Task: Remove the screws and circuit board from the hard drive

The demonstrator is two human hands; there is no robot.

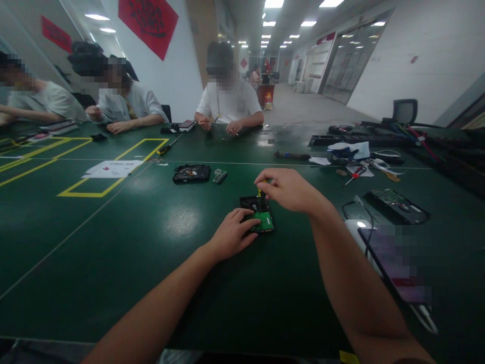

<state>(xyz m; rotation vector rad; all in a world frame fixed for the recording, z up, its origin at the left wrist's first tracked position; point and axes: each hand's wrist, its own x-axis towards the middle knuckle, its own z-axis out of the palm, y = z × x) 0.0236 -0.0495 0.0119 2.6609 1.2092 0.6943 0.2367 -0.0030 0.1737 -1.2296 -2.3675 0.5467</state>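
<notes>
On the green table lies a hard drive with a green circuit board on its near part and black casing beyond. My left hand rests on its left side, fingers spread over the board and the thumb along the near edge. My right hand pinches a small yellow-and-black screwdriver upright above the far right part of the drive. The right fingers hide the screwdriver's top, and its tip cannot be made out against the dark casing.
A second black drive and a small circuit board lie farther left. To the right are another drive, a tablet with cables, and a red-tipped screwdriver. Several people sit across the table, including a person in white.
</notes>
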